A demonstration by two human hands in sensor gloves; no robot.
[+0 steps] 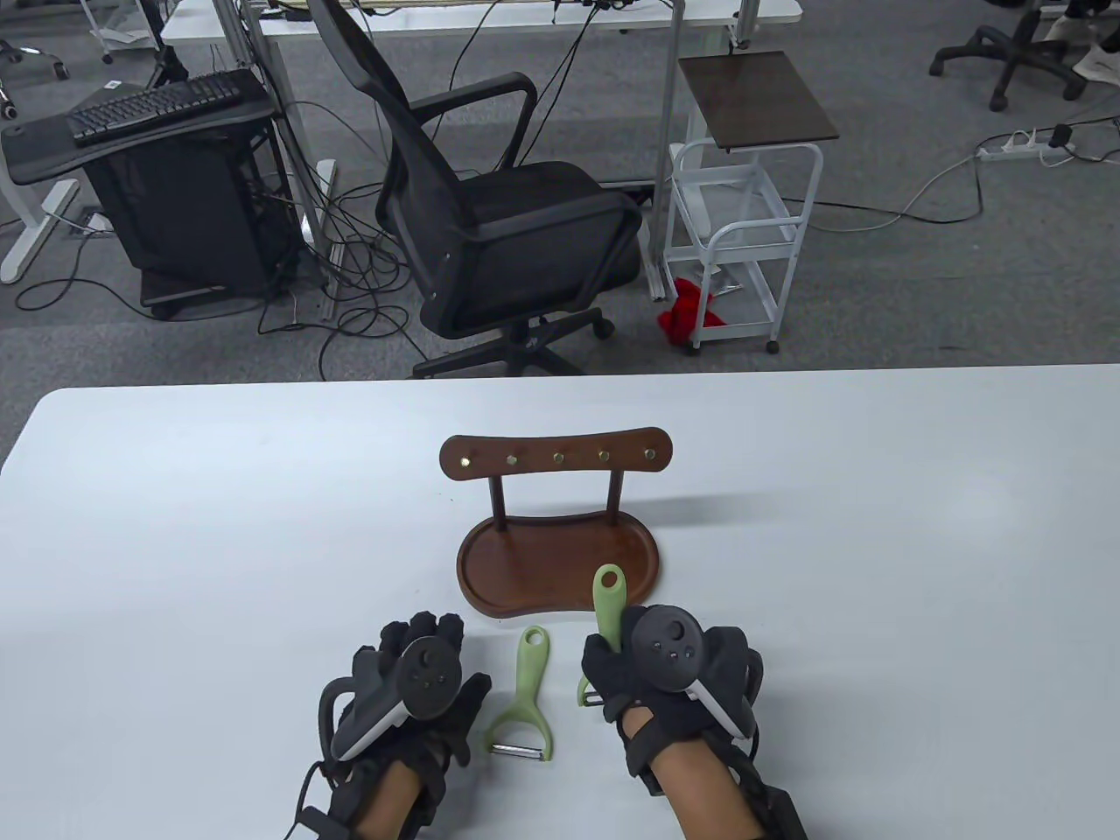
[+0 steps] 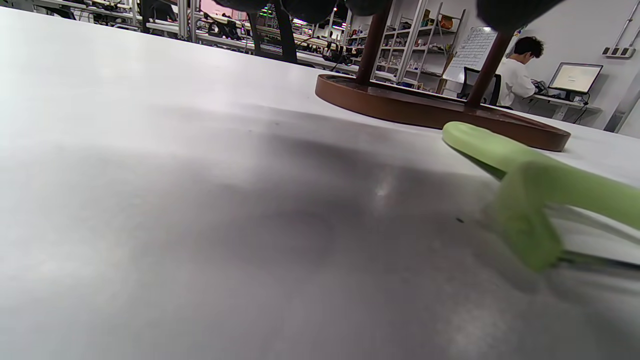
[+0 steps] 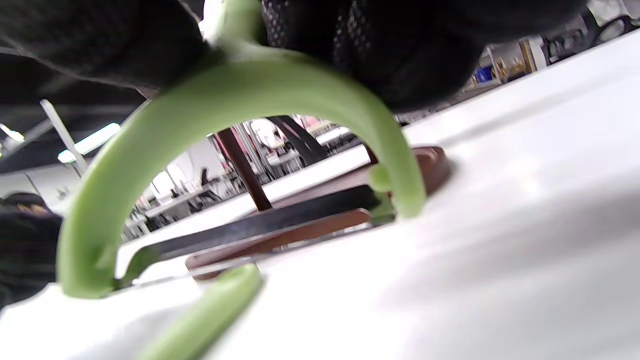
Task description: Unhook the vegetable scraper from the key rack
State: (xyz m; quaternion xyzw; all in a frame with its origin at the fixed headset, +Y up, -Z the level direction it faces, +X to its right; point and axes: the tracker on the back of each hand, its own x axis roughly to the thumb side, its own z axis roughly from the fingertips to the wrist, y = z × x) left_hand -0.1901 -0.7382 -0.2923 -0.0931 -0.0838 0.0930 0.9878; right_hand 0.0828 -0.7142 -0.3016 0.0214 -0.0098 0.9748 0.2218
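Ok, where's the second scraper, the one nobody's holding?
Table view: the loose scraper lies flat between the left hand and right hand, just in front of the key rack.

Even, bright overhead light gives the table view sharp detail and soft shadows on the white counter (image 1: 175,525) — both wrist views are blurred up close, with glare washing out the counter's surface.
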